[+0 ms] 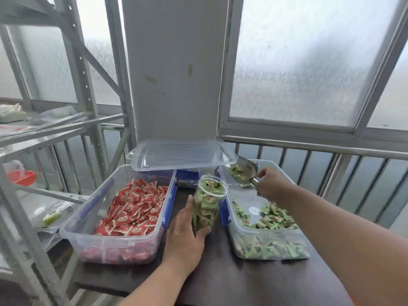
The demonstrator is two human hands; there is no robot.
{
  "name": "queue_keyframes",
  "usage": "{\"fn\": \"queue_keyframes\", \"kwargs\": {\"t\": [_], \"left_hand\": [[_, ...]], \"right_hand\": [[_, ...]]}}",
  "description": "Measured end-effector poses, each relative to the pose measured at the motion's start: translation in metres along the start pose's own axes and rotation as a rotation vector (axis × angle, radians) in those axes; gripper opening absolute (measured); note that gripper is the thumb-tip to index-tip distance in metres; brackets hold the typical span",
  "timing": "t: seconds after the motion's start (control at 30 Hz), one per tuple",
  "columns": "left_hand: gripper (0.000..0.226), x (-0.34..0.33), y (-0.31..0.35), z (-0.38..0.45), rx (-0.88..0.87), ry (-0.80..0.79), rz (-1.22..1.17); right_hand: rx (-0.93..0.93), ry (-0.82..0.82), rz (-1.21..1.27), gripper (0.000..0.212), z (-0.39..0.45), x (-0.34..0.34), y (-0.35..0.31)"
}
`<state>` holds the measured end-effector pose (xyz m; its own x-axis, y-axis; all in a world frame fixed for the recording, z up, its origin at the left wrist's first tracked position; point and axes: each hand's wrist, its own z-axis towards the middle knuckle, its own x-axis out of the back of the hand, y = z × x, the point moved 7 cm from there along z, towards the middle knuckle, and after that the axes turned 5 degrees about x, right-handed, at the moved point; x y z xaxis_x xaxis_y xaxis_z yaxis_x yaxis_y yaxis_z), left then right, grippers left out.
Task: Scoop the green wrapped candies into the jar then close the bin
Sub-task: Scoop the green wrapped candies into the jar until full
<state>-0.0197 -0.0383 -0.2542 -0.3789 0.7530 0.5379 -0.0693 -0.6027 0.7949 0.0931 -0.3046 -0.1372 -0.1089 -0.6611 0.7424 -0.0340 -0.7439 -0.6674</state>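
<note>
Your left hand (184,237) grasps the clear cylindrical plastic jar (208,203) low on its body, thumb on the right side and fingers wrapped around the left, holding it upright on the dark brown tabletop (220,277). The jar stands open at the top and is filled nearly to the rim with green wrapped candies. Your right hand (272,184) is clenched around the handle of the round metal scoop (244,171), which sits at 1 o'clock from the jar, above the far end of the clear rectangular plastic bin (268,248). The scoop bowl carries a few green wrapped candies and is raised clear of the bin contents. The remaining green wrapped candies (273,218) lie in the near half of that bin, at 3 to 4 o'clock from the jar; the far half shows bare bin floor. The bin is uncovered, its blue side latch (224,212) just beside the jar. At 9 o'clock from the jar stands a second clear open bin (106,246) holding red wrapped candies (134,212). At 12 o'clock, behind the jar, a transparent rectangular lid (183,154) rests on top of a third container (154,174).
</note>
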Motion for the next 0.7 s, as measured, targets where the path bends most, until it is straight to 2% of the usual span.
{"fn": "queue_keyframes", "kwargs": {"t": [0.3,0.5,0.7], "left_hand": [[0.098,0.000,0.002,-0.001,0.001,-0.015,0.015],[0.100,-0.002,0.001,-0.002,-0.010,-0.033,0.025],[0.099,-0.002,0.003,-0.004,-0.034,-0.026,0.017]], "right_hand": [[0.007,-0.043,-0.033,0.024,-0.055,0.024,-0.006],[0.003,-0.007,-0.054,0.024,-0.072,0.040,-0.003],[0.099,0.019,-0.108,0.021,-0.082,0.057,-0.014]]}}
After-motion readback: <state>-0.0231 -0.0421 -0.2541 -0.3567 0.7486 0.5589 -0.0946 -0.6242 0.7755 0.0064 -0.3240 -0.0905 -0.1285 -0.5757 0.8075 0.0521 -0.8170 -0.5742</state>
